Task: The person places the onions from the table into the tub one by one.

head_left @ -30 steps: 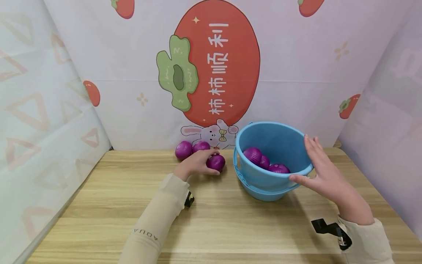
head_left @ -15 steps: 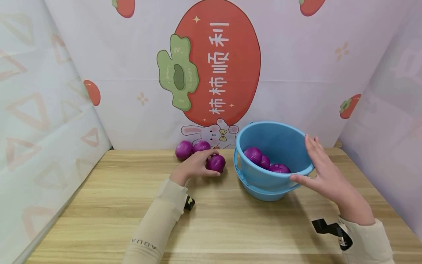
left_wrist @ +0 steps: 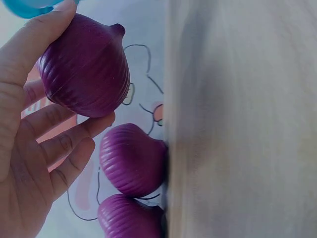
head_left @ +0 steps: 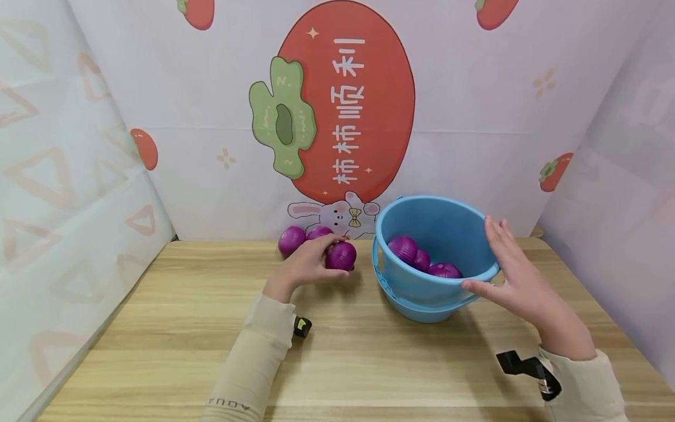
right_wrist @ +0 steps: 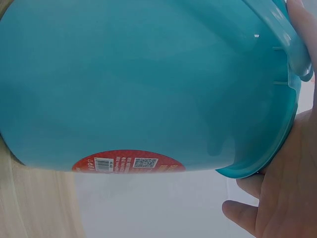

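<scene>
My left hand (head_left: 308, 261) holds a purple onion (head_left: 341, 255) between thumb and fingers, close over the table. In the left wrist view, this onion (left_wrist: 86, 67) sits between the thumb and the fingertips, its pointed top outward. Just behind the hand, two more purple onions (head_left: 292, 241) lie against the backdrop. My right hand (head_left: 527, 281) rests spread on the right side of a blue bucket (head_left: 422, 293), thumb at the front rim and fingers along the far side. Several purple onions (head_left: 403, 249) lie inside the bucket.
The wooden table (head_left: 337, 369) meets a white backdrop (head_left: 211, 193) printed with red fruit and a rabbit. Pale cloth walls (head_left: 68, 234) stand at both sides. The bucket's handle (head_left: 387, 287) hangs down its outer side. A red label (right_wrist: 129, 161) is on the bucket.
My left hand has risen slightly and drawn a little left with the onion in its grasp. The right hand stays at the bucket, which has hardly moved.
</scene>
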Demonstrator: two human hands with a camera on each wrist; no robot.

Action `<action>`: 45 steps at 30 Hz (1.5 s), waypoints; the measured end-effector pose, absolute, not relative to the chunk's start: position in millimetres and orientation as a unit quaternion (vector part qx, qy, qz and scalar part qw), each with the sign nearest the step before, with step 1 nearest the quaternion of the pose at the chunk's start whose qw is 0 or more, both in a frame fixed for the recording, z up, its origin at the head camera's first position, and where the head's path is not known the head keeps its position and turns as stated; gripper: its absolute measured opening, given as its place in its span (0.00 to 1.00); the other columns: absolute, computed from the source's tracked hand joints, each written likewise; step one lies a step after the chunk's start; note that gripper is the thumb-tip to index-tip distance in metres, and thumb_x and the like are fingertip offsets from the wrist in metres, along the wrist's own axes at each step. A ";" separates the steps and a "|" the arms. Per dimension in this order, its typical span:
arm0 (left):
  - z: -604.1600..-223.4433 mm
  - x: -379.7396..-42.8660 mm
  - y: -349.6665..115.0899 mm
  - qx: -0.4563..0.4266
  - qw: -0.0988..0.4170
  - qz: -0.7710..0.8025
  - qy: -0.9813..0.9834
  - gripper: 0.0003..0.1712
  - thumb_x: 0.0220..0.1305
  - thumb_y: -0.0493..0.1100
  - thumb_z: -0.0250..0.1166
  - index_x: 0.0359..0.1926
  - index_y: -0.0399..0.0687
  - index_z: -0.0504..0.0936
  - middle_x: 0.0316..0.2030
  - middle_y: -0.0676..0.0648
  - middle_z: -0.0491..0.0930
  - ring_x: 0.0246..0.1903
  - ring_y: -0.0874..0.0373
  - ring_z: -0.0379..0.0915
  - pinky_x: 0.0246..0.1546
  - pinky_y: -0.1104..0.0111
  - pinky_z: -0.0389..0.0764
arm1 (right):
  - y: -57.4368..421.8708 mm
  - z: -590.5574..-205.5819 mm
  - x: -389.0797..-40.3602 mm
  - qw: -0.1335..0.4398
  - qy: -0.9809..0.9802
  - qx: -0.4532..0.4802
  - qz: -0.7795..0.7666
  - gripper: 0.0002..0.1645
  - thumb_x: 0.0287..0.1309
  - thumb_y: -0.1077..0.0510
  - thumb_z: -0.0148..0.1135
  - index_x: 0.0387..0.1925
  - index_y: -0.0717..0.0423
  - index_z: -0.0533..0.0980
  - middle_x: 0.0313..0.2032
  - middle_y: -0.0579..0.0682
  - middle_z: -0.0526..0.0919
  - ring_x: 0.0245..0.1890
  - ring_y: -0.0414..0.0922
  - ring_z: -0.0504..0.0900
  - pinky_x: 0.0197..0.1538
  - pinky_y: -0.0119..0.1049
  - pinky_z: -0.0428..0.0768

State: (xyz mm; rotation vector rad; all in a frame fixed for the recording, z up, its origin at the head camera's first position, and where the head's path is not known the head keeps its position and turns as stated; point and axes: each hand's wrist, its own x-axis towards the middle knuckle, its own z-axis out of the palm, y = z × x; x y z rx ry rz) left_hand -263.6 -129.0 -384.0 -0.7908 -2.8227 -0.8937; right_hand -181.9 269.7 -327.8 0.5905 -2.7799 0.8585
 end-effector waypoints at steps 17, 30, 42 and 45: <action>-365.3 -253.7 -131.0 -0.252 0.107 -0.332 -0.903 0.42 0.50 0.54 0.78 0.65 0.53 0.72 0.58 0.49 0.79 0.56 0.52 0.76 0.54 0.53 0.82 | 268.2 -326.7 -180.6 0.090 -0.932 0.198 0.290 0.69 0.52 0.42 0.71 0.79 0.50 0.34 0.79 0.57 0.36 0.79 0.59 0.27 0.60 0.83 0.46; -354.2 -241.7 -129.8 -0.274 0.163 -0.332 -0.888 0.43 0.50 0.54 0.79 0.65 0.48 0.72 0.60 0.47 0.78 0.58 0.52 0.76 0.54 0.55 0.83 | 268.3 -325.9 -179.7 0.092 -0.929 0.204 0.295 0.69 0.52 0.43 0.72 0.79 0.51 0.35 0.79 0.57 0.36 0.79 0.58 0.27 0.60 0.83 0.46; -342.9 -233.1 -140.1 -0.274 0.198 -0.371 -0.865 0.43 0.49 0.48 0.80 0.65 0.50 0.71 0.59 0.46 0.78 0.56 0.50 0.77 0.53 0.55 0.84 | 269.0 -326.5 -181.0 0.088 -0.930 0.204 0.294 0.69 0.53 0.44 0.72 0.79 0.51 0.34 0.79 0.58 0.35 0.79 0.58 0.26 0.62 0.82 0.42; -340.0 -230.2 -141.1 -0.275 0.200 -0.374 -0.863 0.43 0.49 0.48 0.80 0.65 0.50 0.71 0.59 0.45 0.78 0.56 0.50 0.77 0.52 0.55 0.84 | 268.9 -327.2 -181.1 0.088 -0.929 0.204 0.294 0.69 0.53 0.44 0.72 0.79 0.51 0.34 0.79 0.58 0.35 0.79 0.58 0.26 0.61 0.83 0.42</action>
